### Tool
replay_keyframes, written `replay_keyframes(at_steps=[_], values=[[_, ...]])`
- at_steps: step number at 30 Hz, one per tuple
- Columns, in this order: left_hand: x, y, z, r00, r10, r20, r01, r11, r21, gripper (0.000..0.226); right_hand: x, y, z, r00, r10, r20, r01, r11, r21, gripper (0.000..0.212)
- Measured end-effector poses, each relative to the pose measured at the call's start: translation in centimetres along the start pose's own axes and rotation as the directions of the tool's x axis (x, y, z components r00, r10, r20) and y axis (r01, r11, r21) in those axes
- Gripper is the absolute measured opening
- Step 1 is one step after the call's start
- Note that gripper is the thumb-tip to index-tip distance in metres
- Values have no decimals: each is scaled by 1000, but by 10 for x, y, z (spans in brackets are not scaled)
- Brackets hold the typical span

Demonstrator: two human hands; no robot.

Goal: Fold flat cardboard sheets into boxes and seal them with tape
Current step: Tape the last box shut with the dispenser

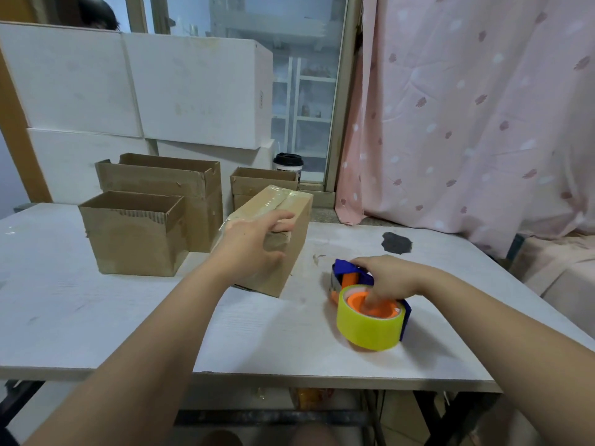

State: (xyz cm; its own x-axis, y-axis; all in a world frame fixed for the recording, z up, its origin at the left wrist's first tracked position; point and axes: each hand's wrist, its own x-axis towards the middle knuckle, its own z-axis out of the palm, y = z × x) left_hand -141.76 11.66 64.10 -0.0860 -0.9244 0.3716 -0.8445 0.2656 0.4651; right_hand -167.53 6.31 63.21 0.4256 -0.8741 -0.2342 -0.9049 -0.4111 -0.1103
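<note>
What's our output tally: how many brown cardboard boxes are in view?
4: taped box under the left hand; low open box front-left; taller open box behind it; far open box at back. Others may be hidden.

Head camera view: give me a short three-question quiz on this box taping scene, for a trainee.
1. True or false: the left hand is on the taped box.
2. What does the right hand grip? A. a cup B. the tape dispenser C. scissors
3. Fill in: the tape roll is ___ in colour.
Key: 1 true; 2 B; 3 yellow.
</note>
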Motion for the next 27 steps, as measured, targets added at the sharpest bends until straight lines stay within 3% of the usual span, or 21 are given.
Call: replay_keyframes(at_steps=[5,11,20,23,25,27], values=[[-1,-2,4,993,96,-67,-84,984,154,67,8,7,7,995,98,-30,-98,995,4,47],[-3,-1,11,983,114,-144,-68,953,294,53,13,-5,17,987,162,-10,-161,985,62,95],[1,-3,13,990,86,-109,-39,926,375,50,4,2,-5,978,174,115,-198,946,257,112],[1,-3,15,986,94,-140,-29,912,409,45,0,-19,-15,981,28,-193,49,924,379,85],[2,-3,16,982,98,-162,-25,914,404,40,-1,-44,-16,901,-68,-429,247,892,378,65],[3,-2,16,979,105,-174,-27,915,403,40,1,-68,-10,843,-81,-532,345,840,418,60]])
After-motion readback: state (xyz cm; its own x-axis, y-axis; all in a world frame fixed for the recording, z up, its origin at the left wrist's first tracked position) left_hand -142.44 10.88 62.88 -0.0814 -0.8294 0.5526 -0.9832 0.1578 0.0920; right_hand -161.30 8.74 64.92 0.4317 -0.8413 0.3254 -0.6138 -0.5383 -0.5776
